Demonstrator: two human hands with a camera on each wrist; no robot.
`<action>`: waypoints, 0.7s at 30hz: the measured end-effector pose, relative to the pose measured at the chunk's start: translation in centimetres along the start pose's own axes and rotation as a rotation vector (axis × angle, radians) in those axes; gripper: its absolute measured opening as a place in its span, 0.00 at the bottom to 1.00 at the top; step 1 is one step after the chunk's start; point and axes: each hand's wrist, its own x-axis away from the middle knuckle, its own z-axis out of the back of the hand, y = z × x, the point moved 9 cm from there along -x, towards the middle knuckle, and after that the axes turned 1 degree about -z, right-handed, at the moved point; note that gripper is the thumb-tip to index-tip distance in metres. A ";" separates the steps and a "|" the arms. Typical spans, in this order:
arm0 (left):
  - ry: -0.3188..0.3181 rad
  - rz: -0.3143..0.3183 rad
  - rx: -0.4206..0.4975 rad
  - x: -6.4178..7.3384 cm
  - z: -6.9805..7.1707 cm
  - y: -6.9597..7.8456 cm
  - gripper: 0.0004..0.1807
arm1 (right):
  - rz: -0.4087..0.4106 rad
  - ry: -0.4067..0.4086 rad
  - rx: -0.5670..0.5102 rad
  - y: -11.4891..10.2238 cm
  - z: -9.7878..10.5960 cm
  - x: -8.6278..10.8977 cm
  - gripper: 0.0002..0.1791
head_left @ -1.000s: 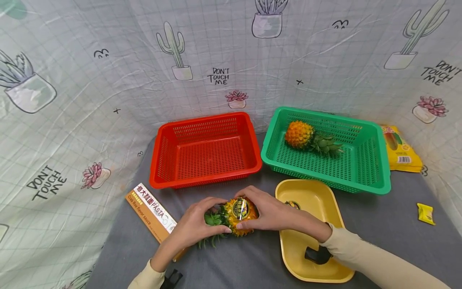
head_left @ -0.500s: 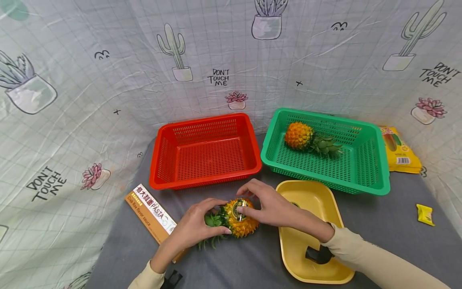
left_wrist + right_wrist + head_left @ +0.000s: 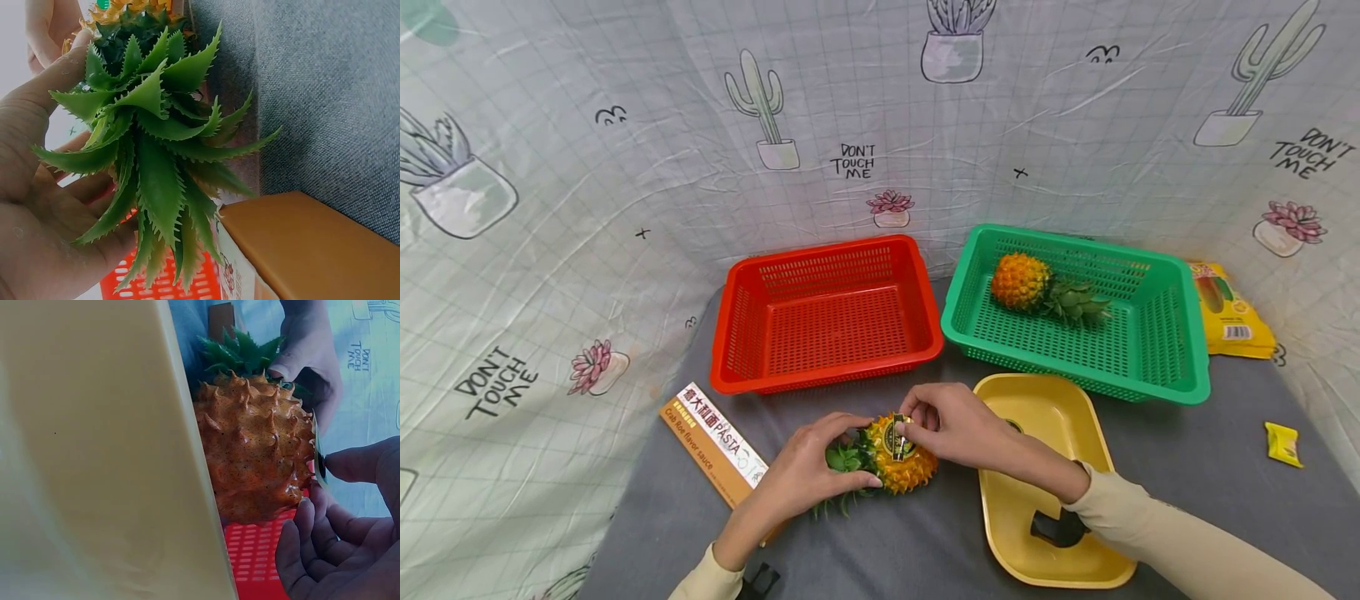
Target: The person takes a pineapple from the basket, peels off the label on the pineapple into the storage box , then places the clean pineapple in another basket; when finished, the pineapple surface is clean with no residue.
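Observation:
A small orange pineapple (image 3: 908, 479) lies on its side on the grey cloth, its green crown (image 3: 156, 131) toward the left. My left hand (image 3: 808, 467) grips it around the crown end, thumb on the near side and fingers on the far side. A round black-and-gold label (image 3: 895, 446) sits on top of the fruit. My right hand (image 3: 958, 425) pinches the label's edge between thumb and index finger; in the right wrist view the thumb is on the label (image 3: 319, 464) and the other fingers are curled below.
Behind stand a red basket (image 3: 835, 375) and a green basket (image 3: 1075, 375) with another pineapple (image 3: 1021, 282) in it. A yellow tray (image 3: 1037, 533) lies under the right forearm, a pasta box (image 3: 711, 442) at the left. A yellow bag (image 3: 1236, 321) and a small yellow packet (image 3: 1285, 443) are at the right.
My right hand has gone from holding the fruit's right end to the label on top, its fingers lifting and then closing at the label's edge. The left hand has stayed in place.

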 end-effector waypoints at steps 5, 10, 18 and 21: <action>0.001 0.001 -0.008 0.0 0.0 0.0 0.40 | -0.010 0.007 0.004 0.0 0.0 0.0 0.04; 0.006 -0.008 -0.010 0.0 0.0 0.0 0.39 | -0.010 0.017 -0.003 0.1 0.0 0.0 0.05; 0.010 -0.017 -0.015 0.1 0.1 0.1 0.39 | -0.008 0.031 -0.023 0.2 0.3 0.1 0.03; 0.010 -0.017 -0.012 0.1 0.0 0.1 0.39 | -0.018 0.021 -0.050 0.4 0.4 0.2 0.04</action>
